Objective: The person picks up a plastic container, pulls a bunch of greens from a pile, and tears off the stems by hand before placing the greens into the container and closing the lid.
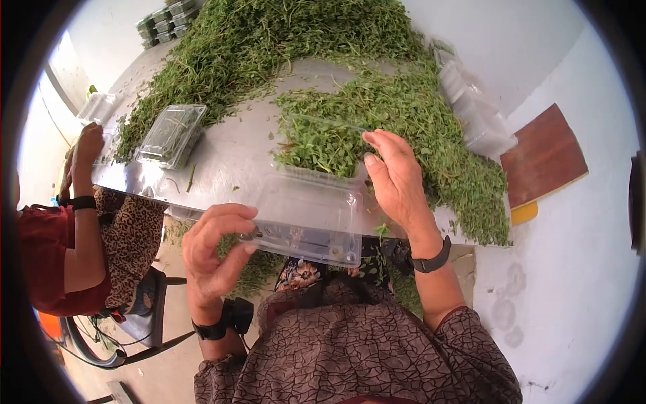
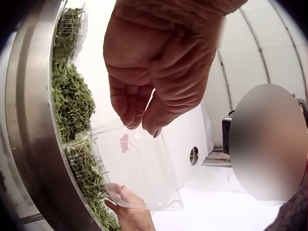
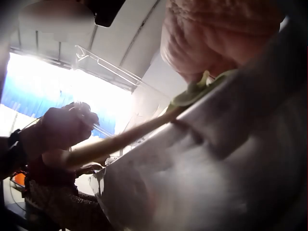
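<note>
A clear plastic clamshell box [image 1: 321,176] lies at the near table edge, its base heaped with leafy green sprigs [image 1: 323,143]. Its lid [image 1: 306,202] is swung open toward my body and reaches past the edge. My left hand [image 1: 214,246] pinches the lid's left edge between thumb and fingertips; the left wrist view shows this pinch [image 2: 142,122] from below. Along the box's right side, my right hand [image 1: 398,178] has its thumb and extended fingers against the wall. In the right wrist view, a green stem [image 3: 125,139] crosses close to the lens by the metal table edge.
A large pile of loose greens [image 1: 269,40] covers the back and right of the metal table [image 1: 222,145]. A filled, closed box [image 1: 173,135] sits at left, near another person's arm [image 1: 82,168]. Stacked empty boxes [image 1: 474,108] line the right edge; packed boxes [image 1: 165,23] stand far left.
</note>
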`<state>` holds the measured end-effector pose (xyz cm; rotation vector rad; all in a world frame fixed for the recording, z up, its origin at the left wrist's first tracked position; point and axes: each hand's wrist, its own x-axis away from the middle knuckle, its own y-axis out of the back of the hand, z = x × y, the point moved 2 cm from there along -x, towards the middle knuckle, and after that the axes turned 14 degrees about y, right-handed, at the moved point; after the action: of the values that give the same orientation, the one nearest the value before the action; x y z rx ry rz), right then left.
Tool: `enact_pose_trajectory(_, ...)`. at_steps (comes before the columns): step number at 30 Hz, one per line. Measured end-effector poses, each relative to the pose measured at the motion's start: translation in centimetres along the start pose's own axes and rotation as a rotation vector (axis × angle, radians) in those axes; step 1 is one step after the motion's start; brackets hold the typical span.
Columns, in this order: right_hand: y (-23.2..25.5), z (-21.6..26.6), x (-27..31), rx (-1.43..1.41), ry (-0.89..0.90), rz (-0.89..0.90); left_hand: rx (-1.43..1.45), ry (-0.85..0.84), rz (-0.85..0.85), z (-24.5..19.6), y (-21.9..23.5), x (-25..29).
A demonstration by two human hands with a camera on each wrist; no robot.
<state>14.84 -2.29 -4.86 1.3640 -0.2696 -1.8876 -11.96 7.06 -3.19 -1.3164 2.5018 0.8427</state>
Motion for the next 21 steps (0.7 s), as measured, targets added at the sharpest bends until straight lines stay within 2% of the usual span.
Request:
enact_pose_trajectory(10,-0.5,0.9,-1.1,0.162,0.093,0.158,0.005,-0.017,0.015,0.0,0.1,-0.1)
enact_pose_trajectory(13,-0.1,0.0,-1.3,0.005,0.059,0.151,0.027,0.051,0.026,-0.1,0.1,0.0)
enact_pose_trajectory(16,1.0,0.9,-2.8,0.01,0.109,0.077,0.032,0.066,0.024,-0.3,0.1,0.0)
enact_pose_trajectory(21,0.3,0.5,-4.1,0.105,0.201,0.158,0.048,0.024,0.018,-0.3,0.1,-0.3)
